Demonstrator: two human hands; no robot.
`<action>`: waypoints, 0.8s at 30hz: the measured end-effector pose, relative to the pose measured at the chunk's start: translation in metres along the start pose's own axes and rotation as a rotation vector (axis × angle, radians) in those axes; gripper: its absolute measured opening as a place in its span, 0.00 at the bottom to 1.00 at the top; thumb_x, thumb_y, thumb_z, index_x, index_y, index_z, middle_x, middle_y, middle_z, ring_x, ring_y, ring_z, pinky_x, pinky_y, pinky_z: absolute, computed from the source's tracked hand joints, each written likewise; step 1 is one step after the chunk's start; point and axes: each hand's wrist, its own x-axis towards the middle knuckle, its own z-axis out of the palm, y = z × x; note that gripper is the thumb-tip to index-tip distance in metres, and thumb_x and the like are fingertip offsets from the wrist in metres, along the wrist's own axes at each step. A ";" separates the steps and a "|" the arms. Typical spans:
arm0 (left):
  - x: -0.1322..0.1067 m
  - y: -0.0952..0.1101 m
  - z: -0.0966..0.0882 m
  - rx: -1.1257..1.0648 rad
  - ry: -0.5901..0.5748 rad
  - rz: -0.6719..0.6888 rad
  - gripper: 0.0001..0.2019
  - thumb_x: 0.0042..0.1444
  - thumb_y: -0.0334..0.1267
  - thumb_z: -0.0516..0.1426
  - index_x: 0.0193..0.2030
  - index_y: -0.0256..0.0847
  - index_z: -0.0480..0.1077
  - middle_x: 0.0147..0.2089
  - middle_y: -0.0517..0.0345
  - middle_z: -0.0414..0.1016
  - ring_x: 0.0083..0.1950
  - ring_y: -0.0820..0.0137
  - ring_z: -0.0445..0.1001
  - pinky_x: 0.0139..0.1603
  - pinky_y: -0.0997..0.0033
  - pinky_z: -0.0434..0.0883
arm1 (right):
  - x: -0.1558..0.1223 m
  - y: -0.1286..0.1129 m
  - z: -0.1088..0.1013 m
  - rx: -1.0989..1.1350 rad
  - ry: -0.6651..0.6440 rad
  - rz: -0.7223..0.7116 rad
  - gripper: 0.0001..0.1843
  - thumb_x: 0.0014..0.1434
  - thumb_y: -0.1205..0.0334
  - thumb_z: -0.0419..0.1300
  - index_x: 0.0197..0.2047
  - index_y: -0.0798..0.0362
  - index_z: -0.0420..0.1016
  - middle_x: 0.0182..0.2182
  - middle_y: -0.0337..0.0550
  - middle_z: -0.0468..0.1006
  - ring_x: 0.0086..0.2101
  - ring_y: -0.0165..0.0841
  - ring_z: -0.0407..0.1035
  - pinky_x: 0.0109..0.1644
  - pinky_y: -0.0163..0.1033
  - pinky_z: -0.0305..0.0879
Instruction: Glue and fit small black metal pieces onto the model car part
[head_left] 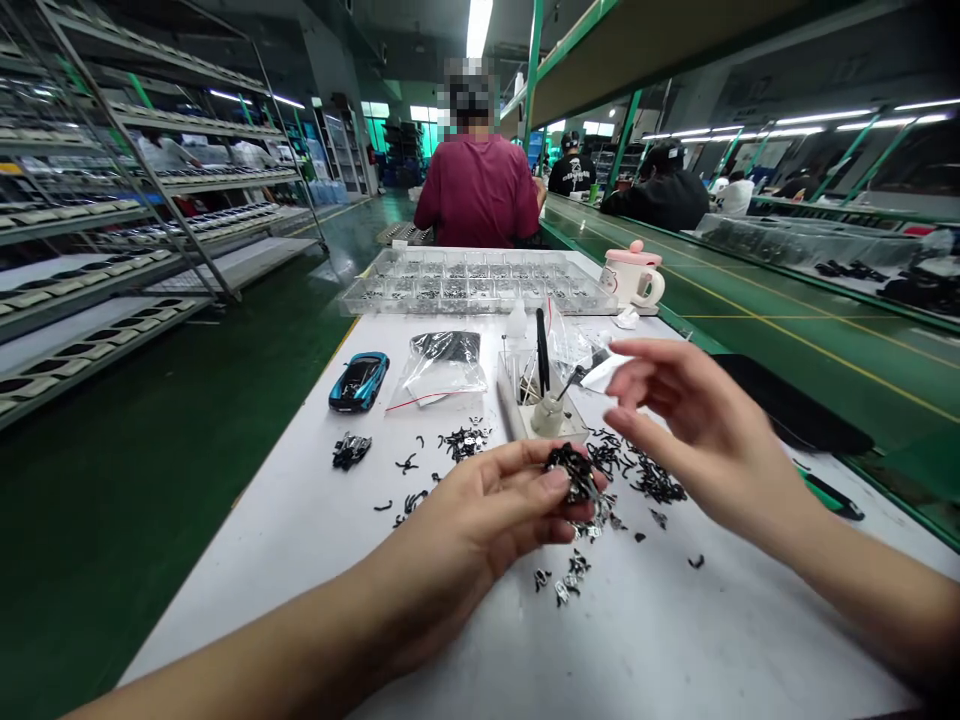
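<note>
Your left hand (495,500) pinches a cluster of small black parts (574,472) between thumb and fingers, just above the tabletop (300,520). Your right hand (690,430) hovers to its right and slightly higher, fingers released and empty, the nearer free hand.

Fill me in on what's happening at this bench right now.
A person sits at a white table sorting tiny black parts. The left hand pinches a clump of black parts between its fingertips, just above the table. The right hand hovers open beside it, holding nothing. More black pieces lie scattered around, with a plastic bag, a blue toy car, a clear tray and a mug farther back. Another person in a red shirt sits beyond, back turned.
</note>
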 end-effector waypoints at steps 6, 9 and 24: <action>-0.004 0.005 0.002 -0.194 -0.052 -0.034 0.11 0.67 0.25 0.57 0.48 0.33 0.82 0.36 0.54 0.77 0.32 0.80 0.79 0.38 0.84 0.75 | 0.035 0.016 0.019 -0.001 -0.131 0.177 0.15 0.65 0.50 0.64 0.36 0.54 0.73 0.31 0.41 0.75 0.30 0.32 0.67 0.32 0.39 0.62; -0.005 0.003 -0.001 -0.240 -0.098 -0.046 0.11 0.64 0.24 0.60 0.48 0.33 0.82 0.37 0.52 0.77 0.32 0.79 0.79 0.35 0.85 0.73 | 0.044 0.020 0.024 -0.012 -0.131 0.163 0.19 0.64 0.50 0.65 0.29 0.53 0.68 0.26 0.39 0.71 0.25 0.29 0.61 0.27 0.38 0.53; -0.006 -0.005 -0.003 -0.315 -0.106 -0.133 0.10 0.55 0.22 0.64 0.44 0.34 0.79 0.34 0.55 0.74 0.31 0.76 0.78 0.29 0.85 0.66 | 0.036 -0.065 -0.007 0.134 0.079 -0.192 0.13 0.69 0.67 0.62 0.31 0.54 0.70 0.22 0.38 0.64 0.25 0.30 0.61 0.30 0.42 0.55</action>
